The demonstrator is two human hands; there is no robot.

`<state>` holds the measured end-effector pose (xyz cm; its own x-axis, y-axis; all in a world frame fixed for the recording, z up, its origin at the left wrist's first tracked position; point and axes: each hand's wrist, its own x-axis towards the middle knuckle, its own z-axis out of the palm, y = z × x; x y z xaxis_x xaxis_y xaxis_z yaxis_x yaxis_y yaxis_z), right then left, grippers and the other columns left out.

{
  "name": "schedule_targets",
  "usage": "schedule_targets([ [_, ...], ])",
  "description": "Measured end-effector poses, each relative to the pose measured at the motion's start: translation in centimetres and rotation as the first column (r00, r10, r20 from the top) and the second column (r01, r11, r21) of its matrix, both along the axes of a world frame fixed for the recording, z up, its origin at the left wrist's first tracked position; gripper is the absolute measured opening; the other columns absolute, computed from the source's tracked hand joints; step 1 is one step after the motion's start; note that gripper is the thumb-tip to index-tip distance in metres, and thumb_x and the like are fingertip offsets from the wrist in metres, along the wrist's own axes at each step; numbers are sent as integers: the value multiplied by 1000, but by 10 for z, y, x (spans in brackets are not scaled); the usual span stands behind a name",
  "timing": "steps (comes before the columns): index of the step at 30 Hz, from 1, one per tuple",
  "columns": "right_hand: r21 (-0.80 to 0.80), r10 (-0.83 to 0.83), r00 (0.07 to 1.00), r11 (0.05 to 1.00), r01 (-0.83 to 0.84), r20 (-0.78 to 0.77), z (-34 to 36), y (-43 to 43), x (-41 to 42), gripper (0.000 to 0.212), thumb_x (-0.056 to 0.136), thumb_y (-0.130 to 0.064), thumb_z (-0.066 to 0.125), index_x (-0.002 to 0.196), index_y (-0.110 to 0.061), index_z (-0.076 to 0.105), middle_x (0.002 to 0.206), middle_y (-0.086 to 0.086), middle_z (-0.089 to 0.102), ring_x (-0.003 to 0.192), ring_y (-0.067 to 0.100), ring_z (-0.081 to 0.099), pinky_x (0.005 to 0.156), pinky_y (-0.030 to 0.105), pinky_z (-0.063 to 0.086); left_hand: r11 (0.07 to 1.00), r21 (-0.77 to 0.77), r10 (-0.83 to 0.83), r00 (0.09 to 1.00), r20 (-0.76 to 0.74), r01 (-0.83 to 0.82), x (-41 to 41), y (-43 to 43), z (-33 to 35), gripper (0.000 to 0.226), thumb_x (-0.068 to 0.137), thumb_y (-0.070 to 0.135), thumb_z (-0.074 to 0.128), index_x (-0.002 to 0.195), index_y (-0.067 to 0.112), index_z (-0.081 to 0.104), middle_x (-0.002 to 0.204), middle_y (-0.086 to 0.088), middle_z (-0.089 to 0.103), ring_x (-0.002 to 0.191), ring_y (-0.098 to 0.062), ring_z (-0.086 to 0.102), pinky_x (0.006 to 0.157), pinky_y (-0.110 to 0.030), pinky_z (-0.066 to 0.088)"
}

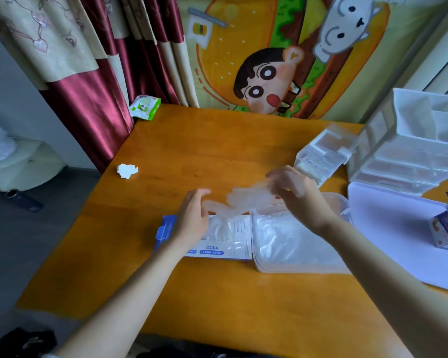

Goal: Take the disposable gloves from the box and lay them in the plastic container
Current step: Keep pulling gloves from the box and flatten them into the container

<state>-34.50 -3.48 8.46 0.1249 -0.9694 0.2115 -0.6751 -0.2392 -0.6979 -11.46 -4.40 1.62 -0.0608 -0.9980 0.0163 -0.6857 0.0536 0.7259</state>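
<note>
The right hand (pixel 296 193) hangs above and to the right of the box, its fingers curled and pinching one end of a thin, clear, filmy plastic glove (pixel 243 197). The glove stretches in the air from that pinch down towards the left hand (pixel 192 219). This hand hovers over the box's left half with its fingers fairly straight and close together. The glove's other end reaches its thumb side, but blur hides whether the thumb really nips it.

Under the hands lies the flat blue-and-white cardboard box (pixel 217 250), with more film bunched at its top opening. Touching the box's right edge is the shallow, clear, rectangular plastic container (pixel 282 270), which already holds a layer of crinkled film. Both rest on the orange wooden table (pixel 217 301). A crumpled white tissue (pixel 127 171) sits well beyond the box, to its left.

By the look of it the glove weighs almost nothing. It is limp and slippery, and likely to cling to itself and to the next one in the box. Taking it at two edges, cuff and fingertips, should keep it flat. A light pinch ought to be enough, since a hard tug could stretch or tear it.
</note>
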Motion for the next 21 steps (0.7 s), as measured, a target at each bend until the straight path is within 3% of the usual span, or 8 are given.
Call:
schedule_targets([
  [4,11,86,996,996,-86,-39,3,9,-9,33,87,6,60,94,-25,56,102,-5,64,76,-7,57,68,6,42,992,-105,-84,986,-144,69,-17,-10,40,40,93,-5,47,127,16,51,131,4,50,119,-10,48,83,-2,35],
  [6,18,100,995,995,-100,1,6,12,-12,38,86,7,60,93,-30,55,100,-6,65,79,0,60,71,13,48,966,-25,-257,957,-135,256,-27,-8,54,48,93,7,55,136,26,43,140,12,41,126,-2,38,89,-2,28],
  [9,52,159,983,985,-164,88,14,17,-17,44,82,10,62,85,-34,59,99,-12,63,85,4,62,74,26,53,828,157,-520,842,-143,538,-42,1,63,60,84,28,70,137,33,41,141,18,41,129,4,35,101,-13,30],
  [12,84,172,975,979,-185,144,13,19,-20,23,79,14,63,80,-9,68,103,-17,55,87,-8,59,72,11,47,818,191,-501,835,-228,543,-56,3,53,23,84,24,70,105,16,65,109,5,67,105,-7,59,89,-24,46],
  [15,205,-8,927,976,-75,376,4,22,-27,11,85,3,64,93,-6,64,108,1,57,92,5,64,77,20,54,882,151,-417,888,-194,447,-62,2,46,11,92,12,61,85,5,67,85,-8,69,80,-18,60,71,-34,47],
  [16,299,-82,880,952,-70,467,2,24,-29,18,87,-11,65,103,-5,60,113,6,58,97,13,65,81,27,56,891,152,-400,898,-182,428,-62,1,43,15,92,10,59,80,3,65,77,-9,65,72,-17,54,64,-32,42],
  [18,487,-205,829,869,-91,520,-3,31,-31,59,78,-41,63,125,-10,48,120,7,60,104,18,64,90,35,53,895,173,-374,903,-212,412,-62,-1,39,22,92,13,58,72,3,60,69,-6,57,65,-14,46,59,-30,35],
  [21,562,-181,884,820,-106,431,-6,41,-25,88,59,-60,68,132,-19,40,117,-1,64,106,11,63,93,34,51,878,273,-320,907,-275,393,-67,2,36,44,85,45,56,88,2,64,82,-7,62,74,-14,52,64,-32,41],
])
